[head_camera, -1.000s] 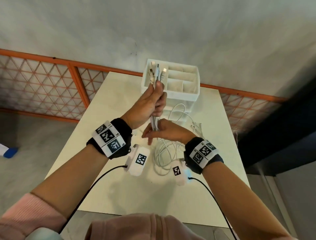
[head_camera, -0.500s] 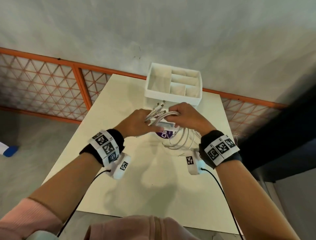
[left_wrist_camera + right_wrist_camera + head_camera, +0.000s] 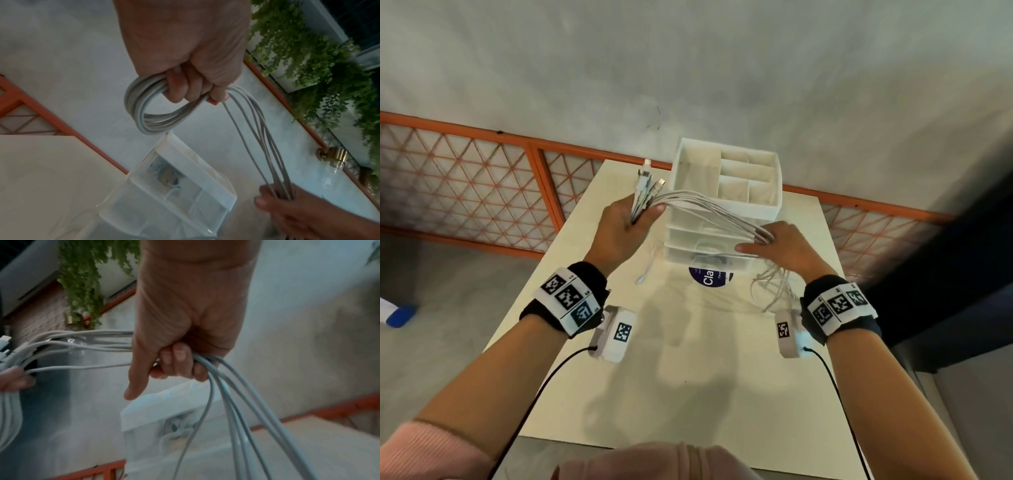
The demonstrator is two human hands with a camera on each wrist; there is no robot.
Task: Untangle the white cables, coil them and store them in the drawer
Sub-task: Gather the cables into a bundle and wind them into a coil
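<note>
A bundle of white cables stretches in the air between my two hands, in front of the white drawer unit. My left hand grips one end, and the connectors stick up above it. In the left wrist view this hand holds a loop of the cables. My right hand holds the strands farther along, fingers curled round them. The rest of the cables hangs below it to the table. Another thin white cable lies on the table left of the drawer unit.
The drawer unit has an open compartment tray on top and stands at the far end of the cream table. A purple round sticker lies in front of it. An orange lattice fence runs behind the table.
My hands have drawn apart. The left hand went up and left with the connector ends, the right hand went right, and the cables now span between them.
</note>
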